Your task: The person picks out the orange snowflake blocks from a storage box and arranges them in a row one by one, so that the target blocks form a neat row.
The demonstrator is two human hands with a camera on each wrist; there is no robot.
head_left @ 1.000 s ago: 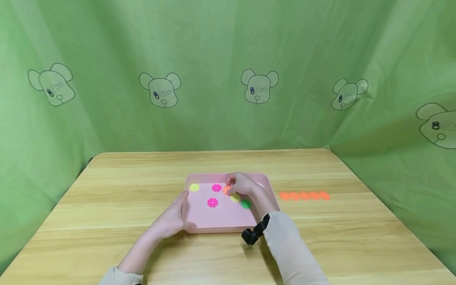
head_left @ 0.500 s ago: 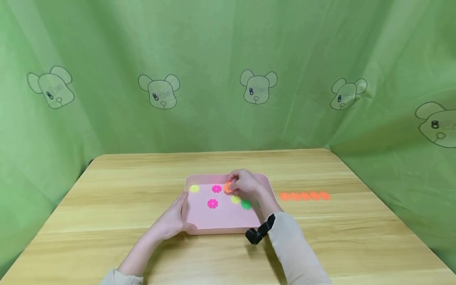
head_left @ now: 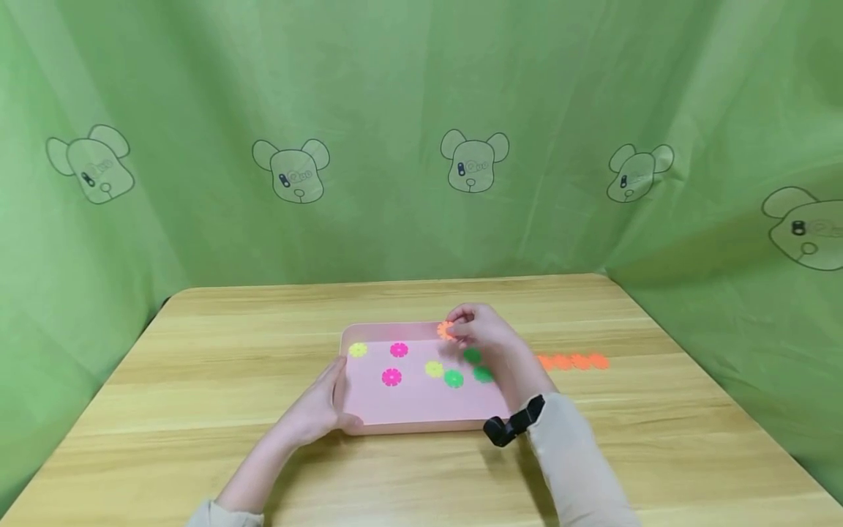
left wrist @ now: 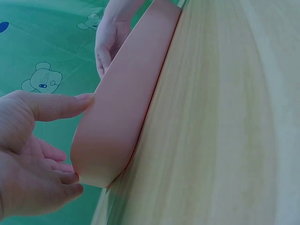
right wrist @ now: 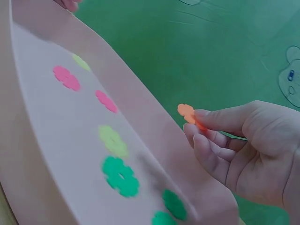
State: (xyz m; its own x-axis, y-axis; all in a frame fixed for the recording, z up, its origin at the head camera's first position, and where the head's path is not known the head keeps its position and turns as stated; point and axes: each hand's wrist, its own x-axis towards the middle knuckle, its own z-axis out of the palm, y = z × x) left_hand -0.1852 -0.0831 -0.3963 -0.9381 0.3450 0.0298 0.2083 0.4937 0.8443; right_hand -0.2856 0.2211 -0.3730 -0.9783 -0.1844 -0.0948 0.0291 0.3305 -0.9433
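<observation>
In the head view my right hand [head_left: 490, 333] pinches an orange notched plastic disc [head_left: 446, 331] between thumb and fingertips, raised over the back wall of the pink tray [head_left: 408, 406]. The right wrist view shows this flower-shaped disc [right wrist: 186, 111] edge-on beyond the thumb. My left hand [head_left: 316, 402] holds the tray's near left corner, thumb [left wrist: 61, 105] against the front wall and fingers along the left side. Inside the tray lie two pink discs [head_left: 391, 377], two yellow discs [head_left: 434, 369] and several green discs [head_left: 454, 378], flat and apart or barely touching.
Right of the tray, a row of orange discs [head_left: 581, 361] lies on the wooden table [head_left: 658, 439]; my right forearm is in front of its left end. A green curtain [head_left: 369, 241] hangs behind the table. A black wrist camera [head_left: 514, 422] sits at my right wrist.
My right hand has lifted the orange disc off the tray's floor and moved right and back with it. More green discs now show. My left hand stays at the tray's corner.
</observation>
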